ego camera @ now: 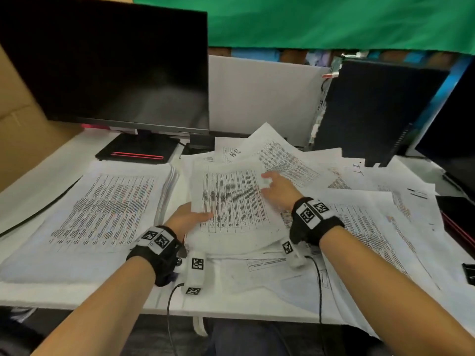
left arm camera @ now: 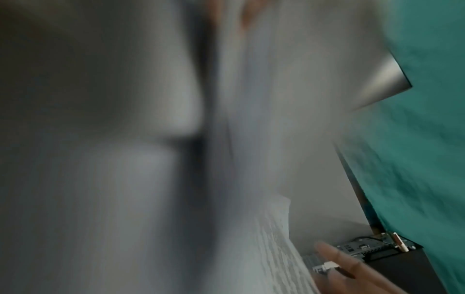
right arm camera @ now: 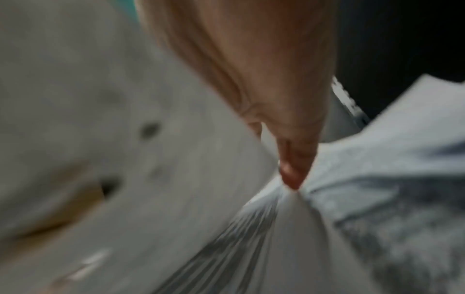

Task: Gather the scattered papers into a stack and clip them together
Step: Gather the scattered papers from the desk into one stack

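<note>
A bundle of printed sheets [ego camera: 231, 201] sits in the middle of the desk [ego camera: 38, 176], lifted a bit off the mess. The left hand [ego camera: 189, 218] holds its near left edge, thumb on top and fingers hidden under. The right hand [ego camera: 279, 188] lies on top at about 3 o'clock on the bundle, fingers mostly straight, pressing down. The wrist views are too blurry to add much.

A neat stack [ego camera: 102, 209] lies at 9 o'clock from the bundle. Loose papers [ego camera: 372, 227] spread from 12 to 4 o'clock.

Paper is light, thin and floppy. It bends and slides easily, so I think it is best held by two opposite edges. A black clip [ego camera: 469, 274] peeks in at the desk's right edge.
</note>
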The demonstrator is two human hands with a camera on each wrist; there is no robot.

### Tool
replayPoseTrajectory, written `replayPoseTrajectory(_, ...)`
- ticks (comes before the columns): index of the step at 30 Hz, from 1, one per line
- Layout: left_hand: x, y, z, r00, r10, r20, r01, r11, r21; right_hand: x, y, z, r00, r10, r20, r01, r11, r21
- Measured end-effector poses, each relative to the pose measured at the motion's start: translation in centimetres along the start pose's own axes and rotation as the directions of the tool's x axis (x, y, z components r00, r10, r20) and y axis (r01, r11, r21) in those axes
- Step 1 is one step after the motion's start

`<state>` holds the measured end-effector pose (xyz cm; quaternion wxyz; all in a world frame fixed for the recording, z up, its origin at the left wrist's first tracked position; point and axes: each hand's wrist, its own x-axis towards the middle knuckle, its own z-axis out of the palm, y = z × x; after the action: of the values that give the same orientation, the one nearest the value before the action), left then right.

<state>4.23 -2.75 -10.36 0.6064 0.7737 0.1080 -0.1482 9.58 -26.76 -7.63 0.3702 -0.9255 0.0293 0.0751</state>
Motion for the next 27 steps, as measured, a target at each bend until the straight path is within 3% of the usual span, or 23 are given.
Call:
replayPoseTrajectory(1,0.4,-0.4,0.0,1.0,0.016,-0.004,-0.016,1.0,-0.02,0.6,0.0,-0.7,0.998,0.007,-0.065,-0.019,0.984,-0.176)
replayPoseTrajectory(3,0.6,-0.6,0.0,1.0,0.024,-0.002,-0.024,0.999,-0.044,1.4,0.2,-1.9,0.991,0.113,-0.075,-0.135,0.856,-0.499)
replayPoseTrajectory(5,0.8,-0.7,0.1,0.999,0.03,0.029,-0.028,0.997,-0.068,2.1,0.5,-2.2,0.952,0.306,0.017,-0.211,0.695,-0.687)
replayPoseTrajectory(8,0.8,-0.8,0.0,0.998,0.057,0.035,-0.055,0.997,-0.058,2.7,1.2,-1.8,0.931,0.365,0.025,-0.197,0.558,-0.806)
replayPoseTrajectory(10,0.9,-1.1,0.1,0.995,0.097,0.026,-0.096,0.995,-0.039,2.6,1.2,-1.8,0.948,0.317,0.013,-0.185,0.587,-0.788)
replayPoseTrajectory(13,0.9,-1.2,0.4,0.994,0.109,0.007,-0.109,0.993,-0.036,2.6,0.4,-2.0,0.968,0.215,0.131,-0.063,0.71,-0.701)
replayPoseTrajectory(15,1.0,-1.4,0.3,0.993,0.115,0.0,-0.115,0.992,-0.048,2.9,-1.2,-2.8,0.997,0.074,0.039,-0.04,0.83,-0.557)
replayPoseTrajectory(16,1.0,-1.5,0.3,0.993,0.118,-0.003,-0.118,0.991,-0.059,3.1,-2.0,-3.4,0.996,-0.036,-0.084,-0.009,0.879,-0.476)
replayPoseTrajectory(18,1.1,-1.8,0.4,0.992,0.122,-0.017,-0.123,0.989,-0.081,2.5,-3.9,-4.3,0.931,-0.244,-0.272,0.111,0.898,-0.426)
replayPoseTrajectory(20,1.1,-1.9,0.7,0.99,0.132,-0.042,-0.135,0.987,-0.083,1.1,-5.7,-4.6,0.882,-0.402,-0.245,0.262,0.852,-0.453)
replayPoseTrajectory(21,1.3,-2.0,0.7,0.99,0.131,-0.051,-0.136,0.986,-0.092,0.3,-6.6,-4.3,0.892,-0.406,-0.199,0.283,0.844,-0.455)
replayPoseTrajectory(24,1.3,-2.0,0.6,0.992,0.108,-0.063,-0.117,0.979,-0.166,-0.2,-6.6,-2.7,0.988,-0.156,-0.017,0.123,0.837,-0.533)
replayPoseTrajectory(27,1.3,-2.0,0.5,0.995,0.071,-0.072,-0.086,0.969,-0.231,0.0,-3.8,-1.4,0.983,0.151,0.105,-0.038,0.728,-0.685)
